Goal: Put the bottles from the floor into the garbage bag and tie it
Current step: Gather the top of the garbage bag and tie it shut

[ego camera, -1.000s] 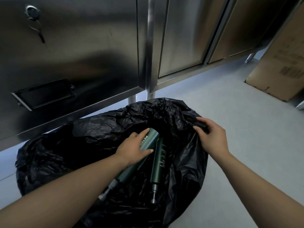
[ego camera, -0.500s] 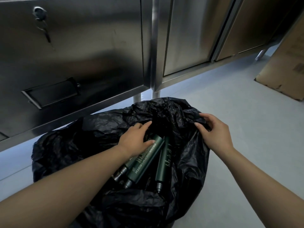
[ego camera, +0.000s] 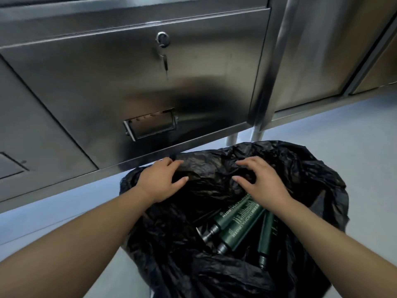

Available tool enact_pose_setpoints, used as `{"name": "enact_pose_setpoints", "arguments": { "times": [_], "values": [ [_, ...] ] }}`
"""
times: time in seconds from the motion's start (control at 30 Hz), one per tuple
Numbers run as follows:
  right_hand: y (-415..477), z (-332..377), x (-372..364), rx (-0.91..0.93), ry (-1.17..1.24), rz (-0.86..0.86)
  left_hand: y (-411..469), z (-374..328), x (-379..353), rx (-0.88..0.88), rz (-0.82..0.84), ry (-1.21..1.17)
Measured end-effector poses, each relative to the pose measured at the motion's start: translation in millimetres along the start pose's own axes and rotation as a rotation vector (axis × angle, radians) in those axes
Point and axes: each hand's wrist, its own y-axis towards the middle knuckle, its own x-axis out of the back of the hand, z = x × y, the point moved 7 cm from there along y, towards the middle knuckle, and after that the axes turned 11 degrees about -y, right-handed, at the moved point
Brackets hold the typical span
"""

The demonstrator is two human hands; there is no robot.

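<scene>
3 bottles lie inside the bag; left hand and right hand, fingers spread, rest on its untied far rim.

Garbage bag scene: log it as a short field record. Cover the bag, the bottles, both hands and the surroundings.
bag: black garbage bag on the floor, mouth open, not tied
bottles: three dark green bottles lying inside the bag, caps toward the camera
left hand: left hand on the bag's far rim, fingers spread on the plastic
right hand: right hand on the far rim above the bottles, fingers curled into the plastic
behind: steel cabinet with a key in its lock
floor: grey floor, no loose bottles in view
</scene>
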Motion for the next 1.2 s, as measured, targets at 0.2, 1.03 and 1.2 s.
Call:
{"name": "enact_pose_setpoints", "arguments": {
  "times": [0.2, 1.03, 1.2],
  "values": [
    [30.0, 47.7, -67.9, 0.028, 0.023, 0.131, -24.8, 53.1, 22.7, 0.044, 0.019, 0.052],
    [17.8, -26.3, -11.7, -0.147, -0.046, -0.088, -2.8, 51.6, 13.9, 0.084, -0.041, -0.175],
    [10.7, -43.8, 16.0, -0.152, -0.005, -0.168, 3.2, -7.7, 25.9, -0.156, -0.067, -0.366]
  ]
}}
